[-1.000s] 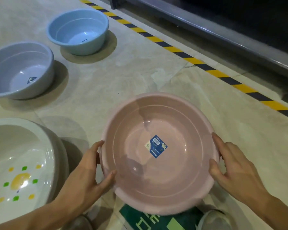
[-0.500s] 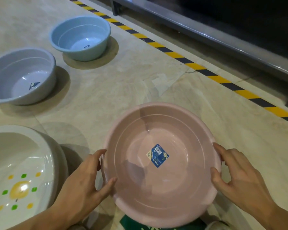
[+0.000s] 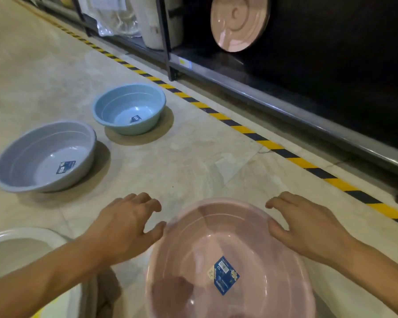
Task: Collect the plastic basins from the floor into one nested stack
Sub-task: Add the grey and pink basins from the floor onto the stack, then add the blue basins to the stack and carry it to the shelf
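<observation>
A pink basin (image 3: 207, 253) with a blue sticker on its bottom lies low in the view, right in front of me. My left hand (image 3: 129, 223) hovers at its far left rim with fingers spread, and its thumb is just off the rim. My right hand (image 3: 303, 223) is spread at the far right rim, thumb touching it. Neither hand grips the basin. A grey basin (image 3: 44, 157) stands on the floor to the left, and a light blue basin (image 3: 129, 109) stands beyond it. A white basin (image 3: 16, 246) is cut off at the bottom left.
Yellow-and-black striped tape (image 3: 269, 145) runs diagonally across the pale tiled floor. Behind it stands a dark metal shelf (image 3: 285, 111); another pink basin (image 3: 237, 21) leans on edge there, beside wrapped goods (image 3: 117, 14). Bare floor lies between the basins.
Both hands have let go of the pink basin's sides and moved forward to its far rim. The view has tilted up, so the shelf now shows.
</observation>
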A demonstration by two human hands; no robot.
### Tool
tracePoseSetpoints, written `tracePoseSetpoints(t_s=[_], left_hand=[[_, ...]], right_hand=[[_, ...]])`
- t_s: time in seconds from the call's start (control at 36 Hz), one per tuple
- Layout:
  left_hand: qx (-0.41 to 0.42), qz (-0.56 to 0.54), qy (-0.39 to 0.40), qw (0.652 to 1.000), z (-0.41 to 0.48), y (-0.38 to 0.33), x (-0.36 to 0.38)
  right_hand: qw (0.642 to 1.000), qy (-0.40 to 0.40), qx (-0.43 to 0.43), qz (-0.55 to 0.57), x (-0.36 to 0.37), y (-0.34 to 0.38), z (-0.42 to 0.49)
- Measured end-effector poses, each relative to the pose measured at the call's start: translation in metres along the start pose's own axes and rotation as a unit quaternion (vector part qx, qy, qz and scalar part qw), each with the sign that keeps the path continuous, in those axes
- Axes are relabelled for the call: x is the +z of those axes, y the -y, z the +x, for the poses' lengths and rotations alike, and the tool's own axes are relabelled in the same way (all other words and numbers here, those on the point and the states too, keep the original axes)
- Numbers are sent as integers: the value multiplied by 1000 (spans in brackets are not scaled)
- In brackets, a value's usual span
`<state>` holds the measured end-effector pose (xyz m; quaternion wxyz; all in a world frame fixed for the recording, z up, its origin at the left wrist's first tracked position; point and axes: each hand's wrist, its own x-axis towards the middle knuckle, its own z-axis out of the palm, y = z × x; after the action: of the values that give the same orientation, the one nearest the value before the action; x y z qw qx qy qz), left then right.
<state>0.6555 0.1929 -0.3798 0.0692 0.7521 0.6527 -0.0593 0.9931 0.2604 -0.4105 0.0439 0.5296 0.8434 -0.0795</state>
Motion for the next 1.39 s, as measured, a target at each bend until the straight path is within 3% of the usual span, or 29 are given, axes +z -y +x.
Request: tracePoseSetpoints(t_s=[0.22,0.58,0.72,0.89,1.19,1.39], left_hand=[[12,7,-46,999,17,21,-164],[-79,-29,-69,994,-127,69,-616],[-94,-20,-47,994,-186,62,-739],[-154,-31,-45,987,-239,34,-802],[-218,-36,-101,970,-283,-34,-824],[-240,-36,-85,966,-293,-39,-831]], right_hand=[[999,-18,-24,-36,-182,53,45],[996,-28,-86,3,-652,179,-8],[994,-26,-108,23,-785,220,-43],[988,-23,-151,20,-843,238,-82],[976,-30,-216,6,-865,220,-117],[972,-42,-229,20,-867,227,-117]])
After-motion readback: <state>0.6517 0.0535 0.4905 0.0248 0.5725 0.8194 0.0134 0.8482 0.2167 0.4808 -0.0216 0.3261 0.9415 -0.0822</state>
